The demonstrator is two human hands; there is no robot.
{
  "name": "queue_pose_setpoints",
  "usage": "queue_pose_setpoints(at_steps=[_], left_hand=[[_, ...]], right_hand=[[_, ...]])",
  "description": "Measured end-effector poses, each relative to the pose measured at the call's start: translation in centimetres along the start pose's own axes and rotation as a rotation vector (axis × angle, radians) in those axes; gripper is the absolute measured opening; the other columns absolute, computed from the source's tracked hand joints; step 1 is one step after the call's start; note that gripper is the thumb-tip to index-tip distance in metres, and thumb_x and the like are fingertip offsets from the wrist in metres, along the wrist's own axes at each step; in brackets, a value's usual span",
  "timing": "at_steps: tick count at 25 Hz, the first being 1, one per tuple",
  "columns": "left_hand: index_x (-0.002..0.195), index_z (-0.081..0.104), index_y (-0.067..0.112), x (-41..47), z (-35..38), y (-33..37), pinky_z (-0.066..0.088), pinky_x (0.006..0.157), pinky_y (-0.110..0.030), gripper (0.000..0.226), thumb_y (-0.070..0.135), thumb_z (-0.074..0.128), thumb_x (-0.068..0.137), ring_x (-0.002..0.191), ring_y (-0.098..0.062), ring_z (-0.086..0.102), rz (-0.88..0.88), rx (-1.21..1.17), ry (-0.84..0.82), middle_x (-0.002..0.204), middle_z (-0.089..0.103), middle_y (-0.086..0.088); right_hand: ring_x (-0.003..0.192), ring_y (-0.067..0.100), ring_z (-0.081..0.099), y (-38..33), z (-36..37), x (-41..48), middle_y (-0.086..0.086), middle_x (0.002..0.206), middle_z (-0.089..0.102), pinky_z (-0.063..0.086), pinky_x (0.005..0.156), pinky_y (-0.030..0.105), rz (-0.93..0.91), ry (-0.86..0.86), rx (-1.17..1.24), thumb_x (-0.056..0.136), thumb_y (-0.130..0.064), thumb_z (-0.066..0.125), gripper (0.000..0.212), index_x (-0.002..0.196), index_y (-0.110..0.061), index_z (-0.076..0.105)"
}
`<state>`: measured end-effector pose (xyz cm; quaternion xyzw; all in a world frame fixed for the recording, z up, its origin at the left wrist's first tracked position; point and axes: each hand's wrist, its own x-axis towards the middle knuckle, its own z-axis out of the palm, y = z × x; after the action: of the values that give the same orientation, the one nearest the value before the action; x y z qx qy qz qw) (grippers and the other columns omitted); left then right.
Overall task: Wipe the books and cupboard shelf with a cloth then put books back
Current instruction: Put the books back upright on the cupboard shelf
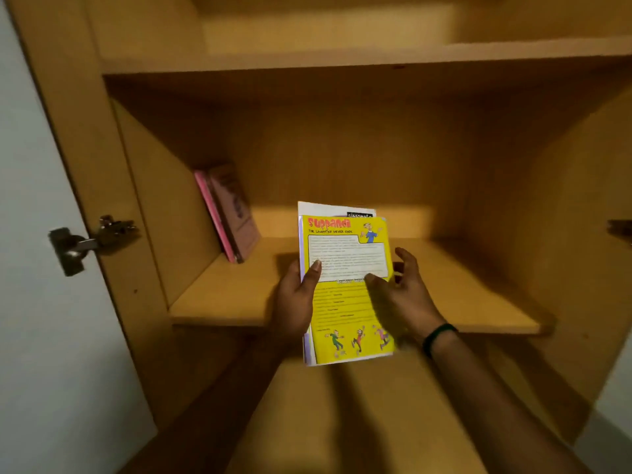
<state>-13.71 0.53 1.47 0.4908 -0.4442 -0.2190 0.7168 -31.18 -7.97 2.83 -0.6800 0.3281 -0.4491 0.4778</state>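
A small stack of thin books, topped by a yellow comic magazine [345, 302], is held over the front of the wooden cupboard shelf [461, 295]. My left hand [295, 299] grips the stack's left edge, thumb on the cover. My right hand [400, 292] lies at the right edge with its thumb on the cover and its fingers spread loosely past the edge. A white notebook shows behind the magazine's top. Two pink books [229, 213] lean against the left inner wall of the shelf. No cloth is in view.
The cupboard's left door stands open, with a metal hinge [85, 241] on it. A second hinge [620, 229] shows at the right edge. Another shelf [342, 59] runs above, and a lower compartment lies below.
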Motion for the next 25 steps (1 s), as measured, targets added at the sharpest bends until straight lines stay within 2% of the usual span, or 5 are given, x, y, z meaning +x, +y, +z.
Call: queue_pose_setpoints(at_steps=[3, 7, 13, 21, 25], left_hand=[[0.129, 0.061, 0.026, 5.4, -2.4, -0.7, 0.046, 0.109, -0.033, 0.026, 0.029, 0.054, 0.104, 0.123, -0.007, 0.061, 0.145, 0.127, 0.323, 0.126, 0.068, 0.012], [0.135, 0.052, 0.021, 13.9, -5.4, -1.8, 0.047, 0.103, -0.03, 0.041, 0.046, 0.048, 0.103, 0.125, -0.018, 0.06, 0.284, 0.351, 0.556, 0.133, 0.064, 0.003], [0.111, 0.055, 0.024, 24.6, -8.3, -6.0, 0.054, 0.076, -0.035, 0.04, 0.06, 0.045, 0.098, 0.091, -0.027, 0.066, 0.336, 0.517, 0.787, 0.1, 0.068, -0.007], [0.129, 0.055, 0.0, 28.5, -12.2, -9.3, 0.05, 0.068, -0.031, 0.045, 0.038, 0.048, 0.105, 0.09, -0.036, 0.071, -0.041, 0.595, 0.565, 0.099, 0.071, -0.021], [0.068, 0.076, 0.017, 29.0, -15.6, -12.8, 0.047, 0.038, -0.02, 0.08, 0.04, 0.012, 0.11, 0.044, -0.015, 0.064, 0.003, 1.21, 0.39, 0.054, 0.064, -0.004]], right_hand=[[0.137, 0.023, 0.031, -0.4, 5.5, 4.6, 0.001, 0.15, 0.033, 0.03, 0.113, 0.041, -0.341, 0.064, -0.505, 0.088, -0.045, 0.067, 0.073, 0.15, -0.025, 0.033], [0.147, 0.024, 0.026, 1.3, 14.6, 8.9, 0.001, 0.162, 0.025, 0.028, 0.116, 0.041, -0.47, -0.325, -0.793, 0.09, -0.049, 0.057, 0.081, 0.157, -0.025, 0.019], [0.141, 0.025, 0.044, 3.6, 23.9, 19.4, 0.006, 0.155, 0.042, 0.041, 0.113, 0.042, -0.261, -0.46, -0.507, 0.086, -0.035, 0.046, 0.069, 0.152, -0.018, 0.035], [0.117, 0.027, 0.06, 7.0, 28.7, 25.8, 0.005, 0.137, 0.057, 0.051, 0.096, 0.042, -0.061, -0.455, -0.599, 0.095, -0.045, 0.043, 0.069, 0.157, -0.033, 0.018], [0.123, 0.032, 0.049, 7.0, 29.7, 26.5, 0.009, 0.148, 0.039, 0.043, 0.101, 0.042, -0.186, -0.457, -0.837, 0.101, -0.033, 0.04, 0.075, 0.16, -0.017, -0.002]])
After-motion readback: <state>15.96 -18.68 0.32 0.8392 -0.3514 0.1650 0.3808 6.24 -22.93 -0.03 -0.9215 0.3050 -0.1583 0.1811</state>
